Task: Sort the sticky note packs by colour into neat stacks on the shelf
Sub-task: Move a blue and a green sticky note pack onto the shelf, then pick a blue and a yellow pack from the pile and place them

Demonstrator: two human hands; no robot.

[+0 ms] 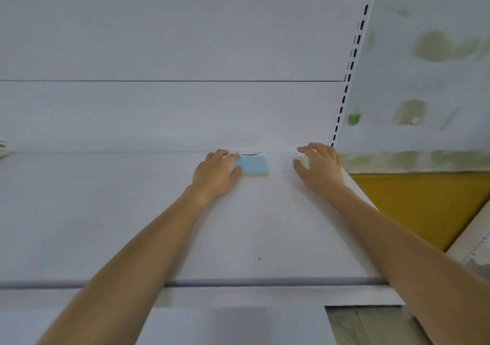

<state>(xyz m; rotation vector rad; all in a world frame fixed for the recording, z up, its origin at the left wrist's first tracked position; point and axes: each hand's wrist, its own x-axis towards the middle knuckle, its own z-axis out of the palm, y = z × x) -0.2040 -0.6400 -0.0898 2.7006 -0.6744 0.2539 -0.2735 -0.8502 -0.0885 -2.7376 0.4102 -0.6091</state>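
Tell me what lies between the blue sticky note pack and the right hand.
Only bare white shelf separates the blue pack from the right hand, as the head view shows.

One blue sticky note pack [254, 165], perhaps a second pale pack [302, 160], two hands.

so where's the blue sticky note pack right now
In the head view the blue sticky note pack lies flat at the back of the white shelf, against the rear panel, with the left hand touching its left edge and the right hand apart to its right.
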